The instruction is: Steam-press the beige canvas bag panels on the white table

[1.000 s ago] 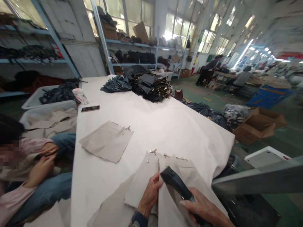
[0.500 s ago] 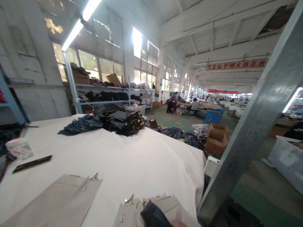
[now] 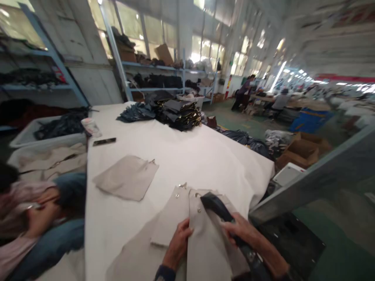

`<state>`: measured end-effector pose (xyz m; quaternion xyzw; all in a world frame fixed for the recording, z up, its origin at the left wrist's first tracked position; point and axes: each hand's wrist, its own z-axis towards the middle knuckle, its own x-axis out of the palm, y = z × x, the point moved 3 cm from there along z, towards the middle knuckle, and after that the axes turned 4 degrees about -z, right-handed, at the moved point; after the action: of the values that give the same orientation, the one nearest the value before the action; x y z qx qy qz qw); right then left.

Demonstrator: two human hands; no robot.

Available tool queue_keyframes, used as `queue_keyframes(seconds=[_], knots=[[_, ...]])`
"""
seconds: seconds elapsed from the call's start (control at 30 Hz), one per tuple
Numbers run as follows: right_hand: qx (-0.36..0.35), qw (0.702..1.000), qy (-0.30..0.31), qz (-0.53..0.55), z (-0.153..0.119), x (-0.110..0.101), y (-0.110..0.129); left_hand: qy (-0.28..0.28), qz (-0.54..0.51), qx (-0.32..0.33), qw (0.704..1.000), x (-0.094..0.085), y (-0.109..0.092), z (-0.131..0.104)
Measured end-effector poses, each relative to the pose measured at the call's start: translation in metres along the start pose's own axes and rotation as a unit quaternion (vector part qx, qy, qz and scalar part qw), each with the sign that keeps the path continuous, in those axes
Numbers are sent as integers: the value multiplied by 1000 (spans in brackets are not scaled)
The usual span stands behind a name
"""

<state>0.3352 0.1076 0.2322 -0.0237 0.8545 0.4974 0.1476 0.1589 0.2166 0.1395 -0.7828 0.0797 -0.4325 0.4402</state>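
My left hand [image 3: 177,242] pinches the edge of a beige fabric panel [image 3: 205,251] with a metal ring and clasp near its top. My right hand [image 3: 245,233] is wrapped round the handle of a black handheld tool [image 3: 218,205]; its broad head lies over the panel's upper right part. Whether the head touches the cloth I cannot tell. More beige pieces [image 3: 168,220] with metal fittings lie beneath and beside the held panel. A separate beige panel [image 3: 127,177] lies flat farther left on the white-covered table [image 3: 181,156].
Stacked dark pieces [image 3: 175,111] sit at the table's far end. A phone [image 3: 104,141] and a patterned cup [image 3: 91,127] stand near the left edge. At left, a seated person's hands [image 3: 43,210] are close together. A metal post [image 3: 316,175] slants at right, beside cardboard boxes [image 3: 301,152].
The view has swung down and left, bringing both my hands and the seated person into sight. The black tool, earlier at the bottom edge, now shows with its handle in my right hand.
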Motion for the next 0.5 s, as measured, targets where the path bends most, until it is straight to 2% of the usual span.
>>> queue_keyframes(seconds=[0.1, 0.27, 0.4, 0.5], knots=[[16, 1000, 15, 20, 0, -4, 2, 6, -71, -6, 997, -10, 7, -2], [15, 1000, 13, 11, -15, -14, 6, -21, -87, -7, 996, -24, 15, -1], [18, 999, 33, -6, -23, -4, 8, -40, -77, -23, 996, -27, 17, -2], [30, 997, 62, -31, -18, 9, 6, -40, -91, -24, 995, -27, 16, -2]])
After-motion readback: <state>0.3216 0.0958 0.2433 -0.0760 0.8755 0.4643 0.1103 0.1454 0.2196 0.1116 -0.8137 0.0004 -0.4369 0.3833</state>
